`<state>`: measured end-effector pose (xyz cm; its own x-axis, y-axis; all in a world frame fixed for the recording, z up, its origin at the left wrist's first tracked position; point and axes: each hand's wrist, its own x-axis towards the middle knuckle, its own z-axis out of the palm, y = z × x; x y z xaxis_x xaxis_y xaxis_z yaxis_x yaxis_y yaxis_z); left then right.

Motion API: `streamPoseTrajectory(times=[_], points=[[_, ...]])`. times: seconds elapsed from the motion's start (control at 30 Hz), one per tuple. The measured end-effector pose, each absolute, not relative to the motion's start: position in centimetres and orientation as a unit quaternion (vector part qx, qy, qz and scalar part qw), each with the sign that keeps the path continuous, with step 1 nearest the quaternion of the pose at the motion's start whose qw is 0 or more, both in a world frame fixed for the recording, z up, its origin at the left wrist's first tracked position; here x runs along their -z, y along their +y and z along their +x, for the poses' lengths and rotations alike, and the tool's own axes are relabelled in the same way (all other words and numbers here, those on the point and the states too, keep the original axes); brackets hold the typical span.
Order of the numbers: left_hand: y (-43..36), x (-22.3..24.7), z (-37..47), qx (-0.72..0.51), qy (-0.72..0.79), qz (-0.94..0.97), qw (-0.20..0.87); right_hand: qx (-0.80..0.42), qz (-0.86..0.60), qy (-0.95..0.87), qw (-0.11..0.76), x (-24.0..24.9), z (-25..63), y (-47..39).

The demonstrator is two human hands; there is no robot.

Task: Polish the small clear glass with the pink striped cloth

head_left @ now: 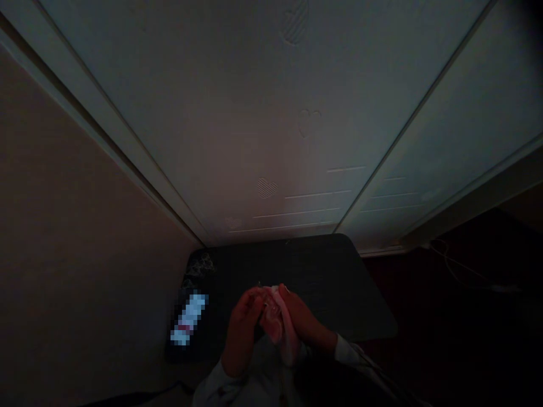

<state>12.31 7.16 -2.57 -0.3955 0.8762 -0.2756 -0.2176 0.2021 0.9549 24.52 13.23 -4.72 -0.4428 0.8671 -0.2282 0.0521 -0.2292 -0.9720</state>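
Both hands mine, close together above near side of worktop [331, 288]: left hand [241, 325], fingers curled in, pinches pink cloth [289, 333] (fabric by its look, too dim for detail); my right hand [303, 319] closed on its other side. Worktop's left edge: lit rectangle [189, 318], blurred. Worktop's far left corner: pale threads [203, 264]. Behind worktop: pale panel [237, 141], embossed hearts.

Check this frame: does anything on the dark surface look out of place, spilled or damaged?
Pale, tangled strands lie at the far left corner of the dark surface, looking like loose litter. Nearby, a bright patch is pixelated, so its content is unreadable. I see no spill or damage, though the light is dim.
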Motion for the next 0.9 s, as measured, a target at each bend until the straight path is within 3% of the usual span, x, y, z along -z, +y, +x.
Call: streamPoseTrajectory(times=[0.17,0.4,0.67,0.9], points=[[7.2,2.1,11.7,-0.571,0.637,0.267,0.443,-0.664,-0.461,-0.500,0.312,4.6,24.8,13.5],[7.3,1.1,12.8,-0.502,0.654,0.367,0.429,-0.793,-0.422,-0.198,0.392,3.8,24.1,13.3],[7.5,1.0,13.5,-0.413,0.709,0.533,0.206,-0.781,-0.392,-0.253,0.416,2.5,23.1,11.7],[6.8,0.5,13.5,-0.437,0.615,0.633,0.172,-0.650,-0.488,-0.354,0.463,3.3,23.5,12.9]])
